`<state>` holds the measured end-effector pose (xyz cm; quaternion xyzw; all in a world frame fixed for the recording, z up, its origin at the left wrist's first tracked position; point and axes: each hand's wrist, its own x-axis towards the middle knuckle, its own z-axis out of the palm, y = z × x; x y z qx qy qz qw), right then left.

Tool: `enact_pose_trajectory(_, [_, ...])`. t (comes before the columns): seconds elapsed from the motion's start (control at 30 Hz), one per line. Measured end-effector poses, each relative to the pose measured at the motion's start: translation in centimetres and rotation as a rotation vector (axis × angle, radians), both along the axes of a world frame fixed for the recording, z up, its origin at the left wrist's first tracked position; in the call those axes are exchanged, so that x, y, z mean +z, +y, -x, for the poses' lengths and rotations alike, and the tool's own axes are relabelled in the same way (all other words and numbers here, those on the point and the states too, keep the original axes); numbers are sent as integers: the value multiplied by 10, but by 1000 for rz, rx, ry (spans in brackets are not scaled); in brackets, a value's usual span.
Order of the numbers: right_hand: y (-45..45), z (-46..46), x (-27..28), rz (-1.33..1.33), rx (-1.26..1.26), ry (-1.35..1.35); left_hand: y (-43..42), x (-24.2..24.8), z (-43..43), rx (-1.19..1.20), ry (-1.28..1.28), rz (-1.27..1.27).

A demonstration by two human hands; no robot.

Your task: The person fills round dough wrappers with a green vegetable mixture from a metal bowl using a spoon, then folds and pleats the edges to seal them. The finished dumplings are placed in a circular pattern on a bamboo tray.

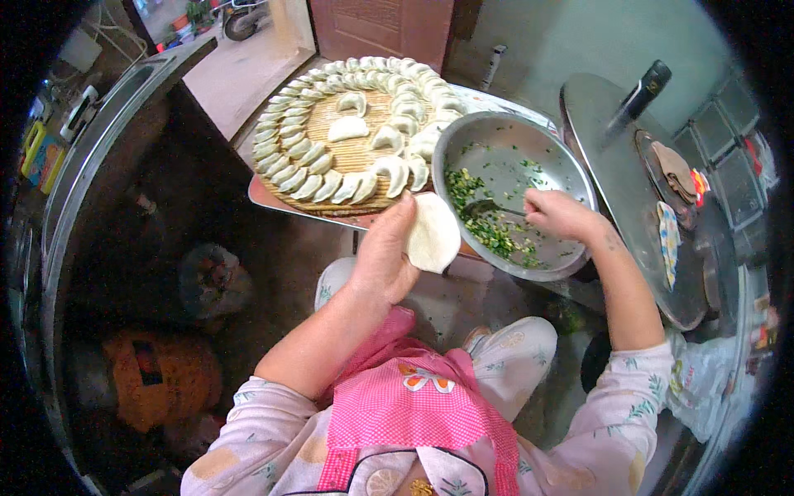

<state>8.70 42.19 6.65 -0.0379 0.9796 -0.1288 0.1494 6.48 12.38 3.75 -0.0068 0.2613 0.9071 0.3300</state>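
A flat round dough wrapper [434,234] lies across the fingers of my left hand [389,251], its thumb on the wrapper's edge. My right hand [558,214] grips the handle of a spoon [487,206]. The spoon's bowl rests in chopped green and pale filling [496,239], heaped at the near left of a wide steel bowl [586,173]. Beyond my left hand is a round woven tray [322,121], ringed with rows of folded dumplings [301,152]. A few more dumplings sit in the tray's middle, among them a pale one [348,128].
A low table [263,193] supports the tray and bowl. At the right, a dark-topped surface [595,118] holds a black upright object [645,87] and folded cloths [673,170]. A metal-edged counter [102,133] runs along the left. A brown door [381,31] stands behind the tray.
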Motion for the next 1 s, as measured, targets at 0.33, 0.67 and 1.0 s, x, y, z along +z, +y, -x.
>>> enact_pose_trajectory(0.33, [15,-3,23,122,-193,143,-22,41,70,79,363,803])
enact_pose_trajectory(0.67, [8,-2,27,136,-180,195,-47,4,293,-459,1752,2250])
enact_pose_trajectory(1.0, [16,-12,19,152,-182,217,-43,-15,309,-337,932,1910])
